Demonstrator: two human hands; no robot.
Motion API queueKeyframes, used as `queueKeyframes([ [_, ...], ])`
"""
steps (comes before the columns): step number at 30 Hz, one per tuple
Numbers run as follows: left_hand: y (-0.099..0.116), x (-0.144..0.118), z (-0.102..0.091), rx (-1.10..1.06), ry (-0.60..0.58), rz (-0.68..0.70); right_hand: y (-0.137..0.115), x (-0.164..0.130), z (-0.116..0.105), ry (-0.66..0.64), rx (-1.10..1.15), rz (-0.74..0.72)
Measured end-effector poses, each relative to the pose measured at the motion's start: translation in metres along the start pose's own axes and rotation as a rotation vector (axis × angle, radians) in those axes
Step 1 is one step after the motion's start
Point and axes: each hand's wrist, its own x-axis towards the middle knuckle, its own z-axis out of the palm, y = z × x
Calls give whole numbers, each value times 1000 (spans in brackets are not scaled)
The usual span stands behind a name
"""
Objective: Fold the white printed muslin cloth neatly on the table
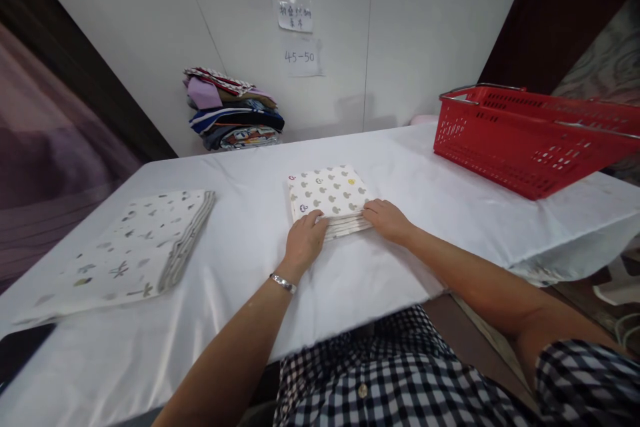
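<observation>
Both hands are resting on the near edge of a small folded square of cream cloth printed with grey mushroom shapes (329,195), lying mid-table on the white-covered table (260,240). Left hand (303,240) and right hand (387,219) are lying flat, fingers loosely extended and pressing the layered edge, not pinching it. The cloth is looking light, soft and limp; layers likely sliding apart, so supporting it under the folded edges seems best. A red plastic basket (525,140) is sitting far right.
</observation>
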Motion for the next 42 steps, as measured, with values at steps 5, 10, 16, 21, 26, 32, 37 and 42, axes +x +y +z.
queueKeyframes([
  [5, 2, 1, 0, 29, 23, 42, 1, -8, 3, 122, 46, -48],
  [10, 5, -1, -5, -7, 138, 121, 1, -11, 5, 224, 8, -72],
  [16, 3, 0, -4, -45, 119, 197, -2, -11, 6, 291, 5, -93],
  [21, 2, 0, -1, -51, 126, 190, -1, -12, 5, 308, 30, -95],
  [26, 2, 0, 0, -55, 104, 193, 3, -13, 9, 270, 48, -122],
  [32, 5, 2, -2, -53, 98, 163, 4, -13, 13, 224, 60, -91],
  [37, 6, 3, -2, -31, 46, 123, 2, -11, 13, 217, 29, -89],
  [42, 5, 3, -1, -54, 24, 70, -3, -6, 11, 225, 2, -142],
])
